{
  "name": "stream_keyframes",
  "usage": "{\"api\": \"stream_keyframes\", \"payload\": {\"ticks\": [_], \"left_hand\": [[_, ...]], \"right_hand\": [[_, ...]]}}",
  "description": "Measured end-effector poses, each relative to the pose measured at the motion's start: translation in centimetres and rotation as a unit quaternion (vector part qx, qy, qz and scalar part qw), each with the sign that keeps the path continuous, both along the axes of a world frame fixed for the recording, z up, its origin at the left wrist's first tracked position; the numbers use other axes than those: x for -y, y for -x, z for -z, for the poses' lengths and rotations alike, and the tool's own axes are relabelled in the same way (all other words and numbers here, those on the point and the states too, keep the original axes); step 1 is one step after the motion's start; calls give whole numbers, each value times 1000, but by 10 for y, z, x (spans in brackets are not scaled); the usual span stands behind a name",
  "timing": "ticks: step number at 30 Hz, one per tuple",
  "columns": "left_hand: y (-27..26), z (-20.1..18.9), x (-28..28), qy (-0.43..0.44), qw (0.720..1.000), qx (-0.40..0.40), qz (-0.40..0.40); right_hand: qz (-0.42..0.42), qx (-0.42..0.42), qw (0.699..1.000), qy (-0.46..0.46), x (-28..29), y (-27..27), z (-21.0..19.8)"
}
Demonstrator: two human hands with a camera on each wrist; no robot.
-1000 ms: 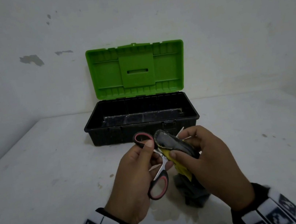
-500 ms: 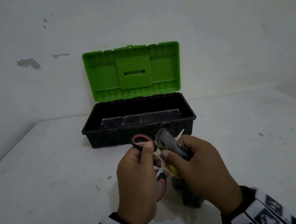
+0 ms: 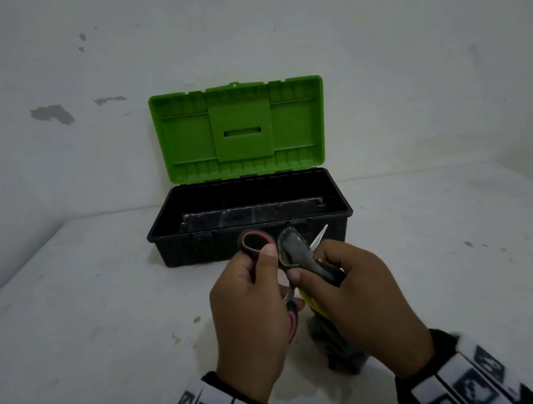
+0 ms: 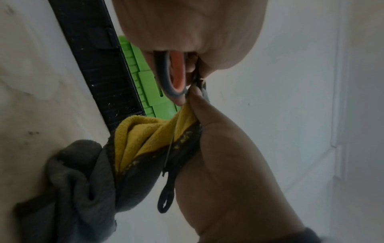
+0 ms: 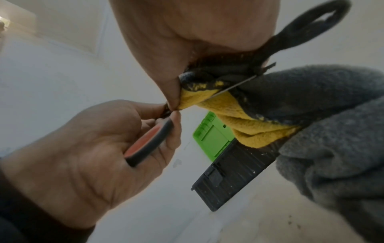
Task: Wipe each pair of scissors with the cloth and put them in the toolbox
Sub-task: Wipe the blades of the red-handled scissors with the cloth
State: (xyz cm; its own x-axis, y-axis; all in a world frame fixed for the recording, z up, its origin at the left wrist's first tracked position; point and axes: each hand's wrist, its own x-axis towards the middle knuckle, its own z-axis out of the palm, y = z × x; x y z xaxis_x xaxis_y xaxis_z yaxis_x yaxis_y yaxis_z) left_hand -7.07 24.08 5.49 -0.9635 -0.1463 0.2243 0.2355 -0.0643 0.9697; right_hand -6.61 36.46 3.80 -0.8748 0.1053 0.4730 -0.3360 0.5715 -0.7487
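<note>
Scissors [image 3: 254, 242] (red-grey handles): gripped by curled left hand [image 3: 252, 321]. Cloth [image 3: 301, 259], grey-yellow: pinched around blade by right hand [image 3: 363, 305]. Toolbox [image 3: 344, 205] behind, lid up.

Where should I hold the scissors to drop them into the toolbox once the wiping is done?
Keep to the red-lined handle loops. The left hand already grips the scissors there, from the near side. The blade tip pokes out past the cloth held by the right hand, pointing toward the open toolbox, so they would probably go in blades first.
</note>
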Motion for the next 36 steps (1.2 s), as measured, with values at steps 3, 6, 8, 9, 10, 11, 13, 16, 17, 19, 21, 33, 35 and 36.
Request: {"api": "stream_keyframes", "payload": {"ticks": [3, 6, 8, 9, 10, 11, 13, 16, 17, 19, 21, 33, 35, 36], "left_hand": [[1, 1, 0, 5, 1000, 1, -9], [3, 0, 2, 2, 1000, 9, -15], [5, -2, 4, -5, 1000, 20, -16], [6, -3, 5, -11, 999, 28, -17], [7, -3, 6, -17, 999, 34, -16], [7, -3, 6, -22, 999, 37, -13], [7, -2, 5, -24, 999, 32, 0], [5, -3, 1, -31, 999, 29, 19], [4, -4, 1, -32, 999, 29, 21], [3, -5, 1, -22, 999, 21, 14], [2, -5, 0, -5, 1000, 3, -4], [-1, -4, 2, 12, 999, -47, -21], [-1, -5, 2, -3, 999, -30, -19], [-1, -5, 3, -4, 999, -27, -21]], "right_hand": [[6, 6, 999, 44, -2, 7, 1], [-17, 14, 997, 69, 0, 9, 0], [-30, 28, 995, 88, 0, 6, -2], [-32, 35, 995, 85, -1, 3, -3], [-34, 36, 996, 68, -1, 1, -4], [-35, 30, 998, 42, -1, -1, -4], [-28, -8, 999, -13, 0, -2, -3], [7, -60, 997, -56, 4, 1, 3], [17, -67, 995, -67, 5, 2, 4], [29, -69, 994, -77, 7, 3, 4], [34, -65, 996, -60, 8, 5, 4], [50, -58, 997, 26, 3, 7, -7], [54, -59, 996, 26, 4, 6, -9], [47, -60, 997, 22, 7, 4, -9]]}}
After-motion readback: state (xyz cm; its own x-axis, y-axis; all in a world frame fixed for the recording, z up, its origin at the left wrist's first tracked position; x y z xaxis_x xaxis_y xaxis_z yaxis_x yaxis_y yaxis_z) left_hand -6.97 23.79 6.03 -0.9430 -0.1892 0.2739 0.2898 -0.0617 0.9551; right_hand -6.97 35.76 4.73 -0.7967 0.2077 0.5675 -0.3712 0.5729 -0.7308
